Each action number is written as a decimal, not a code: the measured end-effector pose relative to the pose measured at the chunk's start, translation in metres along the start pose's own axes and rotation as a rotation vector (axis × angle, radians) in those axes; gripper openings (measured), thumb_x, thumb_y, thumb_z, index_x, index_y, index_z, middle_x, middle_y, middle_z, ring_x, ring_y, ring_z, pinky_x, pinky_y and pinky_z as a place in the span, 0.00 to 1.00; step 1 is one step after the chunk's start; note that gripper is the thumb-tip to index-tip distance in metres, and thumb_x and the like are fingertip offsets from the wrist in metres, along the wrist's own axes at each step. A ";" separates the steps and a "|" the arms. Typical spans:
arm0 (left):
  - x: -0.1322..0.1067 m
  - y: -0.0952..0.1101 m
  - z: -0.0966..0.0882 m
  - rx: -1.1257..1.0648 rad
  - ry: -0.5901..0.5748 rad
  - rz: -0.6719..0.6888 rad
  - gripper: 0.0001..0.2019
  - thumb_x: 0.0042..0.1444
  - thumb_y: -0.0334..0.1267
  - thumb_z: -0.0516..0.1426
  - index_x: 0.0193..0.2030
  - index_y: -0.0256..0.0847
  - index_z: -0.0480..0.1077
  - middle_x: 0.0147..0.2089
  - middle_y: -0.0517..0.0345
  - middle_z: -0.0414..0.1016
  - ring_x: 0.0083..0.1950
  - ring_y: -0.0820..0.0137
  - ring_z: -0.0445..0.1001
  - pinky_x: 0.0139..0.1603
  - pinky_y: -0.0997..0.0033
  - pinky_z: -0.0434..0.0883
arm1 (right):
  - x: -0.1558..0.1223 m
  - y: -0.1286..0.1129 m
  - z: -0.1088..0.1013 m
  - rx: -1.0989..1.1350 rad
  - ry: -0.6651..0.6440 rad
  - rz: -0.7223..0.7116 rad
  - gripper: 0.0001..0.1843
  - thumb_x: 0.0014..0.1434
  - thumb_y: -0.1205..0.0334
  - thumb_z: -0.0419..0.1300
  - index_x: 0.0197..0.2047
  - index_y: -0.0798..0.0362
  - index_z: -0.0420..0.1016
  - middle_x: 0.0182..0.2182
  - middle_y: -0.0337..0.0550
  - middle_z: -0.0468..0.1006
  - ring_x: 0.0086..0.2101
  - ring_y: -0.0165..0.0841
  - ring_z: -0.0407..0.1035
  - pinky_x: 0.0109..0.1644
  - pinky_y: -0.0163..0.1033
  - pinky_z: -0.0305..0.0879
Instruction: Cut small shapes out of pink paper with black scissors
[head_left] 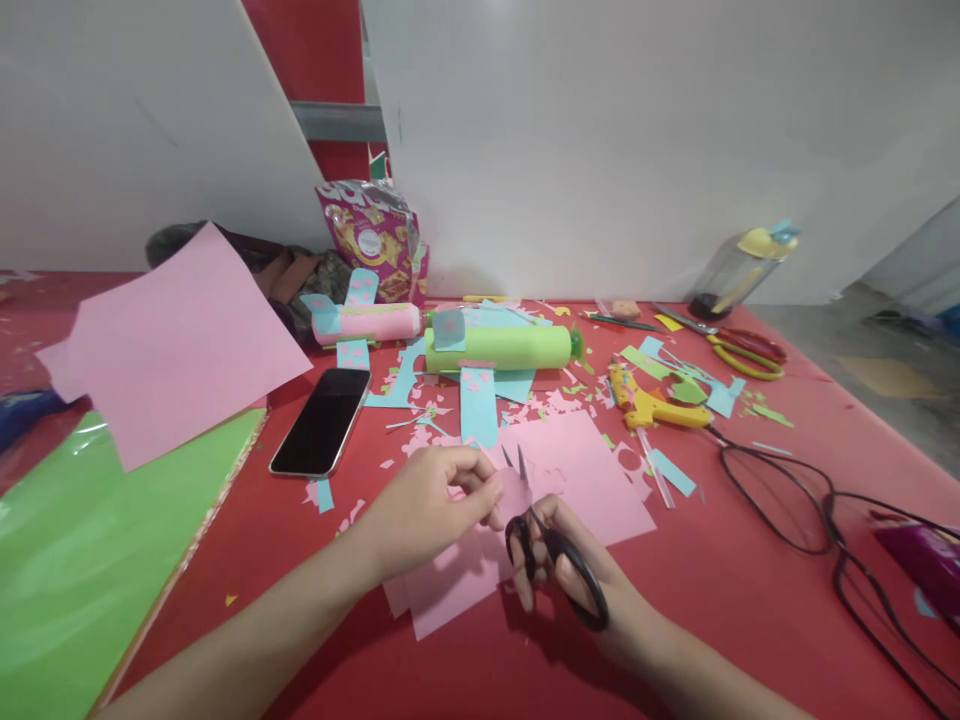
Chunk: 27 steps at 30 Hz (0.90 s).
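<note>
the left hand [450, 495] has its fingers pinched on a small pink paper piece [514, 488], held up in front of the person above the pink sheets [600, 490] on the red counter [720, 560]. the right hand's [559, 575] fingers are curled through the handles of the black scissors [555, 548], blades slightly parted beside that piece. beyond lies a green-wrapped cylinder [517, 348], with a phone [322, 425] to its left and a yellow glue gun [664, 410] to its right

Bare forearms [277, 605], bare wrists [369, 552], bare hands [436, 502]
</note>
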<state>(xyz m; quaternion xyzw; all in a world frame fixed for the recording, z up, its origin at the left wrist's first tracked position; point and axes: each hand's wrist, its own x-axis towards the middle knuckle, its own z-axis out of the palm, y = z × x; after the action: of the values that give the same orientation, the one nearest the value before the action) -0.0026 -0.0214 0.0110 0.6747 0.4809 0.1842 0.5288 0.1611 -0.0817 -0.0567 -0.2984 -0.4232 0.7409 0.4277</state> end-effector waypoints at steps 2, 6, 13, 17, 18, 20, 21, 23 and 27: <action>0.000 0.001 0.000 0.009 0.013 0.008 0.09 0.51 0.37 0.49 0.23 0.39 0.64 0.25 0.60 0.74 0.30 0.72 0.72 0.33 0.73 0.67 | 0.000 -0.002 0.001 0.013 0.002 0.004 0.19 0.51 0.45 0.56 0.32 0.51 0.55 0.22 0.34 0.65 0.22 0.26 0.60 0.28 0.34 0.54; -0.001 0.001 0.000 0.068 0.068 0.035 0.10 0.53 0.37 0.47 0.23 0.39 0.63 0.24 0.61 0.71 0.27 0.73 0.69 0.30 0.74 0.65 | 0.000 -0.006 0.004 0.027 0.005 0.027 0.20 0.49 0.45 0.57 0.31 0.51 0.55 0.21 0.33 0.64 0.22 0.26 0.59 0.28 0.34 0.54; -0.002 0.001 0.002 0.230 0.094 0.177 0.11 0.54 0.33 0.46 0.22 0.39 0.62 0.21 0.65 0.65 0.25 0.76 0.65 0.29 0.78 0.61 | 0.000 -0.006 0.004 0.137 -0.065 0.066 0.20 0.47 0.45 0.58 0.32 0.51 0.56 0.28 0.37 0.64 0.22 0.26 0.61 0.27 0.36 0.59; -0.003 0.001 0.002 0.297 0.088 0.220 0.10 0.53 0.31 0.46 0.23 0.38 0.62 0.22 0.64 0.65 0.26 0.76 0.64 0.29 0.79 0.60 | 0.000 -0.004 0.001 0.156 -0.087 0.077 0.20 0.49 0.45 0.57 0.32 0.51 0.56 0.28 0.38 0.65 0.23 0.27 0.62 0.27 0.36 0.60; -0.003 0.001 0.002 0.300 0.091 0.229 0.10 0.53 0.31 0.46 0.23 0.38 0.62 0.23 0.64 0.65 0.26 0.76 0.64 0.29 0.79 0.60 | 0.000 -0.004 0.001 0.161 -0.087 0.080 0.20 0.48 0.45 0.57 0.33 0.51 0.56 0.28 0.38 0.65 0.23 0.27 0.62 0.27 0.36 0.60; -0.003 0.000 0.003 0.297 0.096 0.241 0.10 0.53 0.31 0.46 0.23 0.38 0.62 0.23 0.64 0.66 0.26 0.76 0.64 0.29 0.79 0.60 | 0.000 -0.003 0.001 0.163 -0.090 0.071 0.20 0.49 0.45 0.57 0.32 0.51 0.56 0.28 0.37 0.65 0.23 0.26 0.62 0.27 0.36 0.61; -0.003 -0.001 0.003 0.292 0.097 0.244 0.10 0.53 0.31 0.46 0.23 0.38 0.62 0.23 0.64 0.66 0.26 0.76 0.64 0.29 0.79 0.60 | 0.000 -0.003 0.001 0.159 -0.094 0.066 0.19 0.49 0.45 0.57 0.32 0.51 0.56 0.28 0.37 0.65 0.23 0.26 0.62 0.27 0.36 0.61; -0.002 -0.002 0.003 0.277 0.095 0.242 0.10 0.53 0.31 0.46 0.22 0.38 0.61 0.22 0.64 0.65 0.26 0.76 0.63 0.28 0.79 0.60 | -0.001 -0.003 0.001 0.148 -0.101 0.058 0.19 0.50 0.45 0.56 0.32 0.51 0.56 0.28 0.38 0.65 0.22 0.26 0.62 0.27 0.36 0.61; -0.002 -0.001 0.004 0.225 0.082 0.198 0.10 0.52 0.31 0.47 0.21 0.38 0.60 0.21 0.65 0.63 0.25 0.77 0.62 0.27 0.80 0.59 | 0.000 -0.004 0.001 0.130 -0.099 0.047 0.17 0.51 0.47 0.55 0.32 0.51 0.56 0.28 0.37 0.65 0.22 0.26 0.62 0.27 0.36 0.61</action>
<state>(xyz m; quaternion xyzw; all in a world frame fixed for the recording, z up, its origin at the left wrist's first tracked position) -0.0007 -0.0251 0.0087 0.7658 0.4506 0.2080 0.4091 0.1619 -0.0813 -0.0526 -0.2431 -0.3877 0.7905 0.4071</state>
